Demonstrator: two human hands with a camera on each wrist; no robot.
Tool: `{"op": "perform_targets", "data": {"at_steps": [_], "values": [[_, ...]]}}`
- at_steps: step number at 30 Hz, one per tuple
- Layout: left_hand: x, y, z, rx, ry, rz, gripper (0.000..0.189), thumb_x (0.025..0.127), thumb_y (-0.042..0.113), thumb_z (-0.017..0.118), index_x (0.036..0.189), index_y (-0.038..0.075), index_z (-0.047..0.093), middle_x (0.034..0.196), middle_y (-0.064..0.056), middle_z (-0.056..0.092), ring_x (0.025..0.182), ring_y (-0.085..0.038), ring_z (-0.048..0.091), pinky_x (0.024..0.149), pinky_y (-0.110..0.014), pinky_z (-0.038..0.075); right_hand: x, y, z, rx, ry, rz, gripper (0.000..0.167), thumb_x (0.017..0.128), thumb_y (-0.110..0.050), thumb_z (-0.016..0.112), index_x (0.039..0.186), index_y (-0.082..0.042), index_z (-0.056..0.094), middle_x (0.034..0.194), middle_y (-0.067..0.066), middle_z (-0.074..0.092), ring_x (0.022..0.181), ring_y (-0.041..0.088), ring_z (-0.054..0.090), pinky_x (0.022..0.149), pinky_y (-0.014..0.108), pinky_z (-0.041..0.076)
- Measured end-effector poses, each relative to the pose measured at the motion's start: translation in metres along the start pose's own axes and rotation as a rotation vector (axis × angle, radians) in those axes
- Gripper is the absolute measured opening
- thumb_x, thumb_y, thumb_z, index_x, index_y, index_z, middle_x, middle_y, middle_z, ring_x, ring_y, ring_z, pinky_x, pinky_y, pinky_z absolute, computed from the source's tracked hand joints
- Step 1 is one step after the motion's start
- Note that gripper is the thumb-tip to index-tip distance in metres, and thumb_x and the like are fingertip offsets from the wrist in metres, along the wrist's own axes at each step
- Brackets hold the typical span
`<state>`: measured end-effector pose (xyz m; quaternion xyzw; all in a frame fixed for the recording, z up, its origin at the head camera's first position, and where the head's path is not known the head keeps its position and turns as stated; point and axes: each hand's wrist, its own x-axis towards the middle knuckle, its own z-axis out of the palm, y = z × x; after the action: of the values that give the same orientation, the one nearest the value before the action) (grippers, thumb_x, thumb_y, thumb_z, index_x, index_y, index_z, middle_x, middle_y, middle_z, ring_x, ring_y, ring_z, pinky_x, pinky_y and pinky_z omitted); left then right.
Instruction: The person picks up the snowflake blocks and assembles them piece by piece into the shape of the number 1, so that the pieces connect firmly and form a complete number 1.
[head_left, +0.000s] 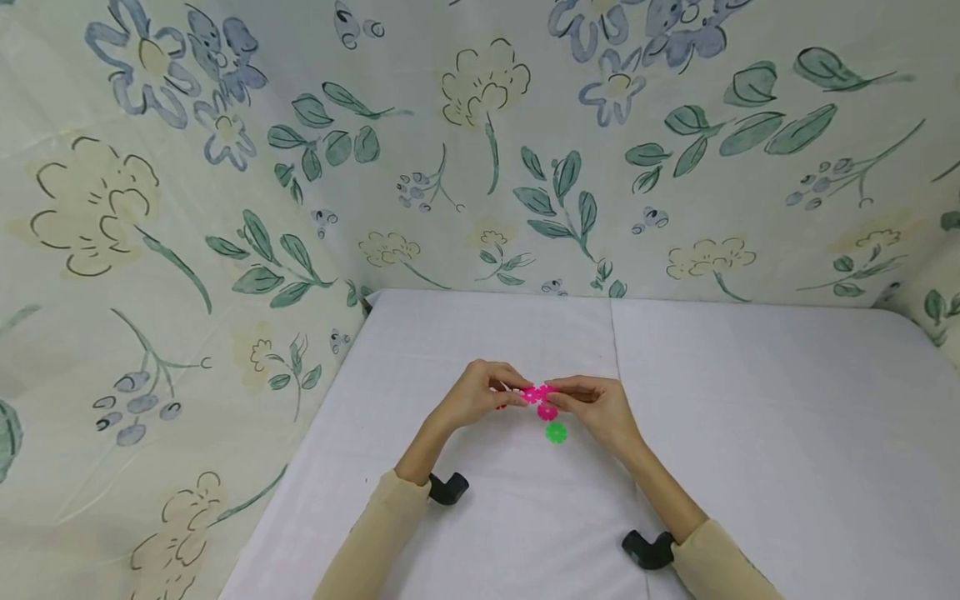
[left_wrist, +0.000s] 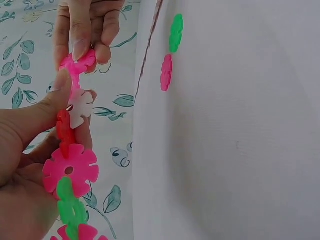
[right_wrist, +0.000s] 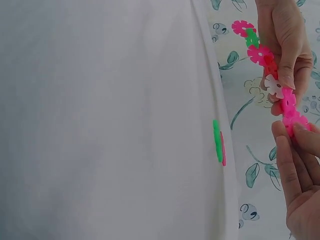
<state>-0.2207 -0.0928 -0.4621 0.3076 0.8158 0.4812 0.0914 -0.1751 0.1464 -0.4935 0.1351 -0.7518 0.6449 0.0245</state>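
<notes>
My left hand pinches a chain of interlocking plastic flower discs between thumb and fingers. In the left wrist view, the chain runs down past my palm through a white disc, a red disc, a pink disc, a green disc and another pink one at the frame's edge. My right hand grips the bright pink disc at the chain's other end, which meets a second bright pink disc. Both hands are close together above the table.
Two loose flower discs, a pink one and a green one, lie on the white-covered table just in front of the hands. A floral curtain hangs behind the table and along its left side.
</notes>
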Motion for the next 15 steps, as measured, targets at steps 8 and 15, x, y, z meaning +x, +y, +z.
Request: {"op": "perform_targets", "data": {"at_steps": [8, 15], "values": [[0.0034, -0.0003, 0.0003, -0.016, -0.044, -0.006, 0.019, 0.088, 0.006, 0.081, 0.107, 0.004, 0.082, 0.101, -0.01, 0.079, 0.077, -0.01, 0.06, 0.064, -0.018, 0.05, 0.0014, -0.0037, -0.001, -0.039, -0.026, 0.003, 0.019, 0.091, -0.006, 0.078, 0.108, 0.001, 0.079, 0.106, 0.022, 0.078, 0.089, 0.017, 0.08, 0.078, 0.024, 0.063], [0.005, -0.0019, 0.002, -0.036, -0.041, 0.002, 0.019, 0.088, 0.005, 0.081, 0.107, 0.003, 0.081, 0.102, -0.012, 0.079, 0.077, -0.007, 0.059, 0.065, -0.018, 0.051, 0.0006, -0.0049, -0.0015, -0.035, -0.015, 0.013, 0.019, 0.09, -0.005, 0.079, 0.108, 0.002, 0.079, 0.106, 0.023, 0.078, 0.09, 0.018, 0.08, 0.078, 0.025, 0.063]]}}
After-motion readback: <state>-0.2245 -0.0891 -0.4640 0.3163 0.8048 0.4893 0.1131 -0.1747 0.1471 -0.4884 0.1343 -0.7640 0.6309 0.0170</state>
